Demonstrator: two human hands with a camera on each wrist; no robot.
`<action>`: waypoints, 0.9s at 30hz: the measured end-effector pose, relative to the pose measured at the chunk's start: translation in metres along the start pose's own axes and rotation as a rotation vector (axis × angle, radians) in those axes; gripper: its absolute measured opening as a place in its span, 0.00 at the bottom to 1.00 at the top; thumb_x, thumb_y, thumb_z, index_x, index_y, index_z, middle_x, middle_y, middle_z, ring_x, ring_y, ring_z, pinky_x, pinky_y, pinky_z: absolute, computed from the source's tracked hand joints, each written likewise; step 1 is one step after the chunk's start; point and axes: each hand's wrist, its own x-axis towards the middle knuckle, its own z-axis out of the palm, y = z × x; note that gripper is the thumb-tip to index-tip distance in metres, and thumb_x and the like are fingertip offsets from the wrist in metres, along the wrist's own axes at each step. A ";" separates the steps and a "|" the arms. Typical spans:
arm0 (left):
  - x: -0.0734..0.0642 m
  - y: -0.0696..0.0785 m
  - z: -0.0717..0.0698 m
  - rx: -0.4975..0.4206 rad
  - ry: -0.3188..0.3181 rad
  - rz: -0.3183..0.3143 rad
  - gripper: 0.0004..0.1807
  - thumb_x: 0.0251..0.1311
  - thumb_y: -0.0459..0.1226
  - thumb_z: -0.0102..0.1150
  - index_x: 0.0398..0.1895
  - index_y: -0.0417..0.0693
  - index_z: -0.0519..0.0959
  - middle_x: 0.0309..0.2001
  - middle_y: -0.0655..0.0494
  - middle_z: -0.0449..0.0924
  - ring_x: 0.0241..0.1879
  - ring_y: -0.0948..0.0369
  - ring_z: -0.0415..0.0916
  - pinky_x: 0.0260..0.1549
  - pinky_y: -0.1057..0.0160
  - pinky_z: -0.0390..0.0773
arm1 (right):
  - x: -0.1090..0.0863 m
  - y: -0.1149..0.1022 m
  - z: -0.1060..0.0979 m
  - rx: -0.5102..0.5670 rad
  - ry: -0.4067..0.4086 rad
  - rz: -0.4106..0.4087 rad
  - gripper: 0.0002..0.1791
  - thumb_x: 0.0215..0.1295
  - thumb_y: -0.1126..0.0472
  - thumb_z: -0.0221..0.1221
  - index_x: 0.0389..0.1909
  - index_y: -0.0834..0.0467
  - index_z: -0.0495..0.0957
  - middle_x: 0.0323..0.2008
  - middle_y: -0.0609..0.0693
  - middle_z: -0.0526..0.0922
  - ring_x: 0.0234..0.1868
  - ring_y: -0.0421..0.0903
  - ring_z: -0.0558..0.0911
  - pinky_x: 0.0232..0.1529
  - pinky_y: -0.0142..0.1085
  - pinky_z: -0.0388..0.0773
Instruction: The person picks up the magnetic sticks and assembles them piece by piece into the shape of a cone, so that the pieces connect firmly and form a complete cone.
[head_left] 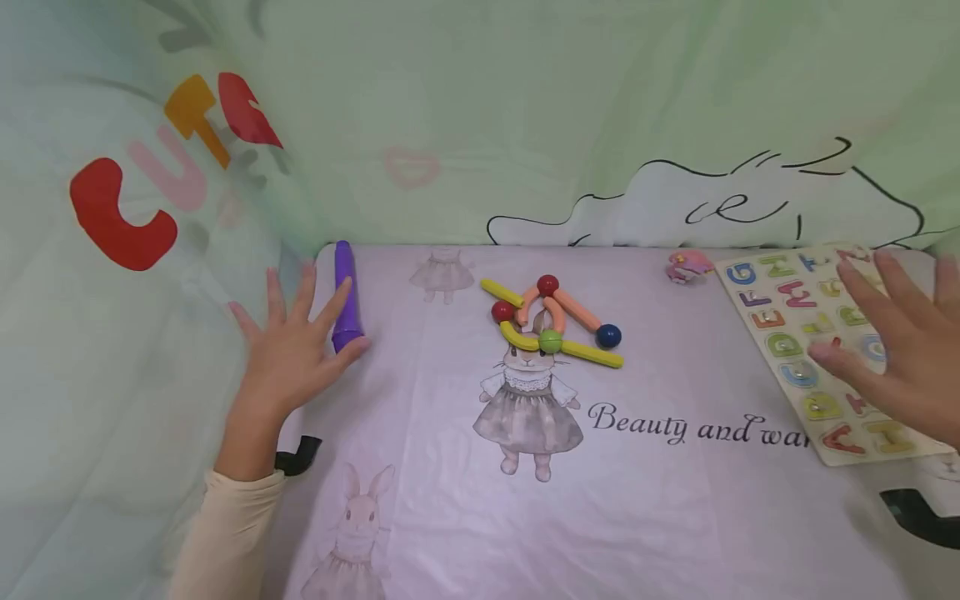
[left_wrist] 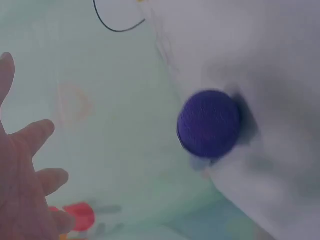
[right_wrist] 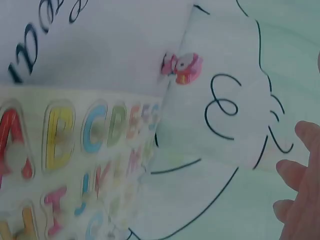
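Observation:
My left hand (head_left: 292,358) is spread with straight fingers beside a purple cylinder (head_left: 347,300) at the table's left edge; in the left wrist view the cylinder's round end (left_wrist: 209,124) faces the camera, apart from the fingers. On the right, my right hand (head_left: 907,350) holds nothing and hovers with fingers spread over an alphabet puzzle board (head_left: 806,337), covering part of its letters. Between the hands lies a cluster of toy rods and balls: a yellow rod (head_left: 592,354), an orange rod (head_left: 577,308), a red ball (head_left: 548,286), a green ball (head_left: 551,341) and a blue ball (head_left: 608,336).
A small pink toy figure (head_left: 687,265) sits at the back edge, left of the board. The table has a pale cloth (head_left: 645,517) printed with rabbits and lettering. Printed fabric walls (head_left: 450,100) rise at the back and left.

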 end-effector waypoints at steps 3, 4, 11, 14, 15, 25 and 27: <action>0.008 0.012 0.003 -0.010 0.002 0.028 0.46 0.64 0.75 0.39 0.82 0.73 0.48 0.84 0.55 0.27 0.79 0.36 0.17 0.58 0.15 0.23 | 0.006 -0.013 0.001 -0.017 -0.014 -0.029 0.56 0.68 0.26 0.49 0.82 0.49 0.31 0.81 0.55 0.23 0.77 0.62 0.16 0.67 0.71 0.16; 0.011 0.016 0.003 -0.019 -0.001 0.038 0.46 0.64 0.75 0.39 0.82 0.74 0.48 0.84 0.55 0.27 0.79 0.37 0.18 0.58 0.15 0.24 | 0.008 -0.018 0.002 -0.012 -0.016 -0.046 0.55 0.68 0.27 0.49 0.82 0.49 0.32 0.81 0.56 0.24 0.77 0.61 0.16 0.66 0.72 0.16; 0.029 0.047 0.008 -0.095 -0.022 0.111 0.44 0.67 0.73 0.37 0.82 0.72 0.47 0.84 0.55 0.36 0.81 0.42 0.21 0.62 0.18 0.24 | 0.026 -0.049 0.010 0.093 -0.025 -0.201 0.50 0.71 0.37 0.55 0.83 0.46 0.38 0.83 0.56 0.37 0.82 0.57 0.27 0.73 0.66 0.20; 0.035 0.059 0.011 -0.111 -0.048 0.133 0.43 0.68 0.72 0.38 0.82 0.71 0.48 0.84 0.56 0.39 0.82 0.43 0.27 0.65 0.20 0.27 | 0.031 -0.061 0.015 0.148 -0.059 -0.232 0.49 0.72 0.38 0.56 0.83 0.41 0.38 0.83 0.55 0.41 0.83 0.56 0.34 0.77 0.62 0.26; 0.037 0.064 0.013 -0.112 -0.055 0.139 0.43 0.68 0.72 0.38 0.82 0.71 0.48 0.84 0.56 0.41 0.82 0.43 0.30 0.66 0.21 0.28 | 0.033 -0.065 0.016 0.154 -0.074 -0.235 0.49 0.72 0.38 0.56 0.83 0.39 0.37 0.83 0.54 0.42 0.83 0.58 0.37 0.77 0.65 0.34; 0.055 0.091 0.035 -0.220 -0.123 0.208 0.41 0.70 0.69 0.40 0.81 0.67 0.54 0.81 0.57 0.54 0.81 0.48 0.49 0.71 0.25 0.43 | 0.054 -0.102 0.036 0.175 -0.205 -0.234 0.46 0.72 0.33 0.53 0.83 0.37 0.41 0.80 0.59 0.56 0.75 0.69 0.62 0.61 0.73 0.63; 0.059 0.095 0.039 -0.243 -0.131 0.222 0.40 0.70 0.69 0.41 0.81 0.66 0.56 0.80 0.57 0.57 0.80 0.49 0.53 0.71 0.26 0.46 | 0.058 -0.108 0.040 0.179 -0.222 -0.239 0.45 0.72 0.32 0.52 0.83 0.38 0.43 0.78 0.61 0.59 0.74 0.69 0.64 0.62 0.72 0.64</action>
